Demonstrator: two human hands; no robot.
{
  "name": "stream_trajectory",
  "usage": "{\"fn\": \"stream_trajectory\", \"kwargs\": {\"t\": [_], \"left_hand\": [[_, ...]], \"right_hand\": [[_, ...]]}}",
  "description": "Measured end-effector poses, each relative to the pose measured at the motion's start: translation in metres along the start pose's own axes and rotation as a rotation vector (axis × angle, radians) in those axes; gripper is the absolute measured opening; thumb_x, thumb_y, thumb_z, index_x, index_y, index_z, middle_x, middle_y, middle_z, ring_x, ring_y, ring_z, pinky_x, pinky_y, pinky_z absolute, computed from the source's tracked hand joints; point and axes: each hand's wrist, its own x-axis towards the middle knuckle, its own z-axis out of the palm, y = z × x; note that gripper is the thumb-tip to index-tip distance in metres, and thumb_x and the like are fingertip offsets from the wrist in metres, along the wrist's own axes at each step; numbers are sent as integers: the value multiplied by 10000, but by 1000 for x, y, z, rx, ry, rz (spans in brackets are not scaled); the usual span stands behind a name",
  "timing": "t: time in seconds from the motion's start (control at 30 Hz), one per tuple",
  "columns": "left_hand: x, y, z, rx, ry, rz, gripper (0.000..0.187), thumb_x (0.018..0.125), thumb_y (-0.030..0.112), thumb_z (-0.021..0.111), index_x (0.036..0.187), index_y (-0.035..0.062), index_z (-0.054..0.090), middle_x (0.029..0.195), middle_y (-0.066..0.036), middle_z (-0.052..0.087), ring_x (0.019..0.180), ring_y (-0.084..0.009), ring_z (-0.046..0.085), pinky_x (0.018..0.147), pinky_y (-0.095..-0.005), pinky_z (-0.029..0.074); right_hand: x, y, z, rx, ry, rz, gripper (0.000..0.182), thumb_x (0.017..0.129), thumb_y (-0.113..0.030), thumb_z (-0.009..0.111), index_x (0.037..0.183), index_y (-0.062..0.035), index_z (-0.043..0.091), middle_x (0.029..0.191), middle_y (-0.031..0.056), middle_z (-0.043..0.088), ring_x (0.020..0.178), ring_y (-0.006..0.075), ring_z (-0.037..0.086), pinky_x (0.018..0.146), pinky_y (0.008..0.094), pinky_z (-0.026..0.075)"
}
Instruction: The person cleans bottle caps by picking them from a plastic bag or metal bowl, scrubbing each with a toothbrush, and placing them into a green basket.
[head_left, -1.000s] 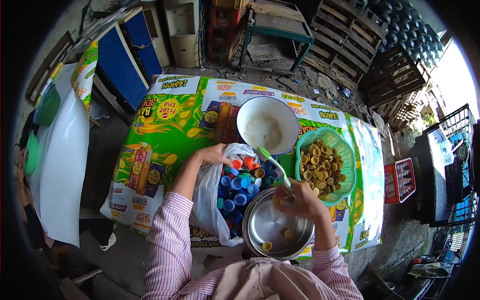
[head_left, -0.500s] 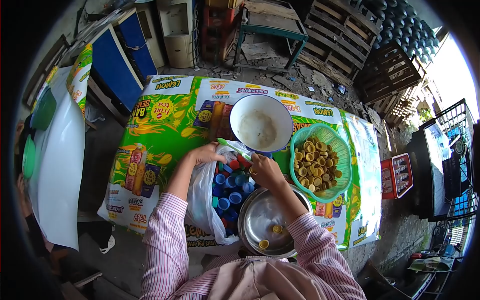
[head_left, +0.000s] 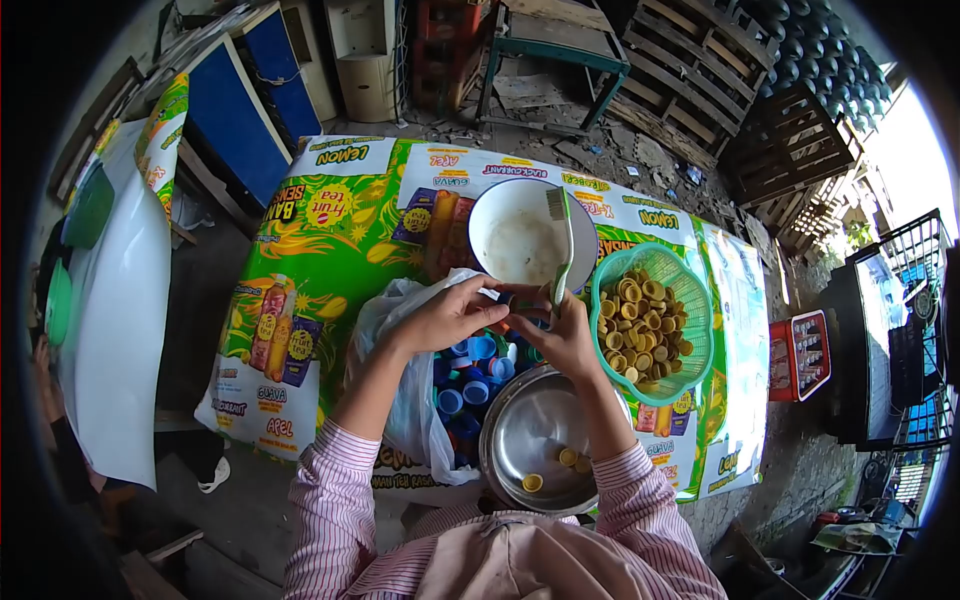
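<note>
My left hand (head_left: 455, 312) pinches a small dark blue cap (head_left: 505, 299) above the plastic bag (head_left: 405, 420) of blue, red and green caps (head_left: 470, 385). My right hand (head_left: 562, 338) holds a green and white brush (head_left: 562, 240), bristles up, and its fingers also reach the dark cap. Beyond the hands stands a white bowl (head_left: 515, 240) with cloudy liquid. A green basket (head_left: 705, 300) of yellow caps (head_left: 640, 325) is on the right. The metal bowl (head_left: 520, 430) close to me holds a few yellow caps (head_left: 532, 482).
A green and white printed cover (head_left: 330, 235) lies over the table. At the left is another table (head_left: 125, 330) with green containers, and part of a person (head_left: 65, 430) beside it. A red crate (head_left: 798, 355) stands at the right, wooden pallets (head_left: 690, 70) behind.
My hands have come together over the bag. The brush has swung upright in my right hand, and a dark blue cap now shows between the fingers. The bag's edge has shifted.
</note>
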Motion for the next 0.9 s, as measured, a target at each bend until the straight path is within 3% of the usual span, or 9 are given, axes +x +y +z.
{"fn": "stream_trajectory", "kwargs": {"t": [0.2, 0.37, 0.47, 0.53, 0.6, 0.67, 0.73, 0.8, 0.9], "left_hand": [[-8, 14, -2, -328, -106, -39, 273, 886, 151, 557, 1110, 26, 465, 921, -53, 613, 829, -107, 595, 720, -231, 476], [-19, 10, 16, -189, -44, 19, 313, 883, 186, 569, 1133, 34, 459, 919, -46, 580, 862, -101, 549, 756, -247, 461], [-28, 6, 29, -195, -53, -42, 310, 889, 216, 560, 1117, 34, 455, 922, -43, 584, 849, -94, 552, 753, -250, 451], [-35, 7, 40, -211, -84, -84, 284, 896, 215, 549, 1107, 54, 446, 933, -31, 586, 849, -93, 564, 748, -262, 448], [-50, 21, 50, 305, 179, -3, 324, 829, 219, 623, 1078, 78, 471, 933, -61, 606, 838, -173, 591, 747, -307, 444], [-59, 30, 52, 947, 401, 47, 374, 733, 209, 680, 1043, 97, 504, 962, -84, 603, 880, -245, 556, 779, -371, 374], [-66, 17, 48, 1125, 458, -20, 403, 705, 199, 692, 1052, 107, 509, 953, -70, 600, 908, -235, 515, 793, -368, 325], [-69, 16, 47, 1233, 469, -21, 474, 683, 200, 711, 1096, 98, 500, 935, -67, 601, 912, -235, 503, 796, -365, 329], [-76, 18, 54, 1240, 488, -39, 654, 704, 265, 702, 1260, 80, 412, 1030, -85, 571, 964, -242, 473, 853, -375, 305]], "right_hand": [[-8, -16, 7, 103, 58, -30, 265, 769, 16, 624, 1020, 58, 552, 1004, 116, 622, 882, 144, 597, 780, 306, 526], [-29, -6, 12, -38, 134, -157, 310, 782, 27, 592, 1075, 54, 495, 1078, 160, 596, 972, 202, 590, 756, 317, 534], [-48, 0, 10, 92, 189, -98, 222, 780, 40, 587, 976, 51, 485, 1132, 178, 566, 1005, 241, 585, 729, 292, 540], [-61, -5, 8, 86, 216, -114, 201, 759, 54, 592, 920, 43, 472, 1088, 158, 576, 960, 192, 592, 713, 263, 539], [-84, -14, 4, -52, 278, -113, 226, 735, 57, 610, 907, 37, 465, 1036, 139, 580, 864, 134, 590, 690, 237, 537], [-115, -12, -14, -297, 224, -129, 278, 666, 33, 656, 905, 2, 517, 966, 122, 615, 815, 165, 615, 667, 262, 523], [-144, -15, -26, -487, 181, -157, 299, 640, 19, 671, 907, -15, 540, 928, 112, 629, 800, 185, 627, 664, 278, 516], [-164, -21, -29, -673, 176, -6, 331, 610, -10, 688, 919, -46, 576, 877, 98, 644, 788, 229, 640, 684, 308, 506], [-183, -18, -35, -562, 241, -47, 377, 616, -29, 696, 975, -48, 581, 920, 105, 649, 814, 243, 646, 700, 314, 508]]}}
